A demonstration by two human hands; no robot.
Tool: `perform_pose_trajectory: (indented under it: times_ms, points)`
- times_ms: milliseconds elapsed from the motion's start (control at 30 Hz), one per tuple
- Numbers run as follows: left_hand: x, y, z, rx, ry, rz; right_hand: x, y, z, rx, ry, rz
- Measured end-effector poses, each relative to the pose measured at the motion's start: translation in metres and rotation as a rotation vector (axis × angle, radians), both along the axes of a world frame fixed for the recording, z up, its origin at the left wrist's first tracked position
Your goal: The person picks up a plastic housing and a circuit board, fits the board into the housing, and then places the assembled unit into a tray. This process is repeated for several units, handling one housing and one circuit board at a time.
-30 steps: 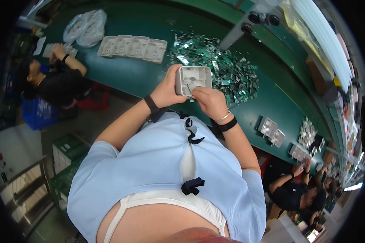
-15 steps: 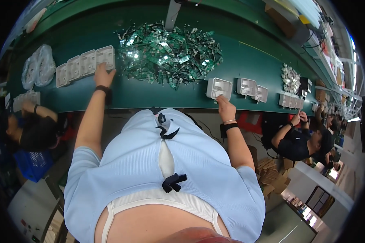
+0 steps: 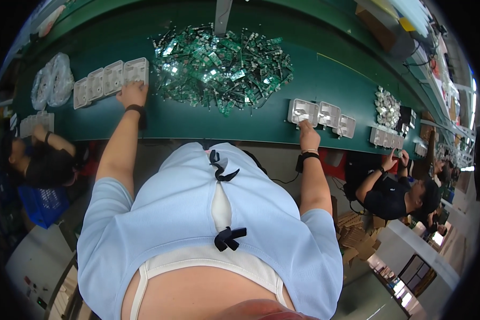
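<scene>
On the green bench to my left stands a row of several open white plastic housings. My left hand has its fingers curled over the near edge of the right-end housing. Across on the right, a white housing with compartments lies open side up, and the fingers of my right hand pinch its near edge. It sits against the middle housing of a short row, with one more housing beyond. Between my hands, farther back, spreads a big heap of green circuit boards with dark wires.
Clear plastic bags with pale parts lie at far left. At right are a pile of small white parts and another row of housings. Co-workers sit at both sides. A metal post rises behind the boards.
My right hand has slid its housing rightward, up to the other housings. My left hand's fingers have shifted from inside the end housing to its near edge.
</scene>
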State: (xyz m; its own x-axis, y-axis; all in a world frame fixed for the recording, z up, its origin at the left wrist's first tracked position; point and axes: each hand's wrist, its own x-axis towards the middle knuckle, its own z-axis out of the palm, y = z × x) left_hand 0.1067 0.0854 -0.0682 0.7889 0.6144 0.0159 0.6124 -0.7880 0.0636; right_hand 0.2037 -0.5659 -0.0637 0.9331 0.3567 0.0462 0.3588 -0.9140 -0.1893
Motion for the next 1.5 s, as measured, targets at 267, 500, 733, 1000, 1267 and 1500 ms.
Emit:
perform_pose_trajectory:
  times_ms: [267,500,733,1000,1267,1500]
  points:
    - [-0.078,-0.04,0.007,-0.052,-0.195,-0.147,0.014,-0.03,-0.013,-0.132,-0.113,-0.284]
    - [-0.154,-0.081,0.006,-0.099,-0.301,-0.259,0.015,0.142,0.038,0.511,0.51,0.112]
    - [-0.168,-0.088,-0.011,-0.133,-0.327,-0.3,0.02,0.273,0.039,0.879,1.169,-0.035]
    - [-0.166,-0.088,-0.016,-0.157,-0.331,-0.268,0.026,0.235,0.012,0.967,1.054,-0.317]
    - [-0.154,-0.08,-0.021,-0.415,-0.404,0.136,0.041,0.194,0.047,1.319,1.945,-0.901]
    - [-0.131,-0.077,0.07,-0.598,-0.574,0.01,0.038,0.26,0.133,1.531,1.816,-0.235]
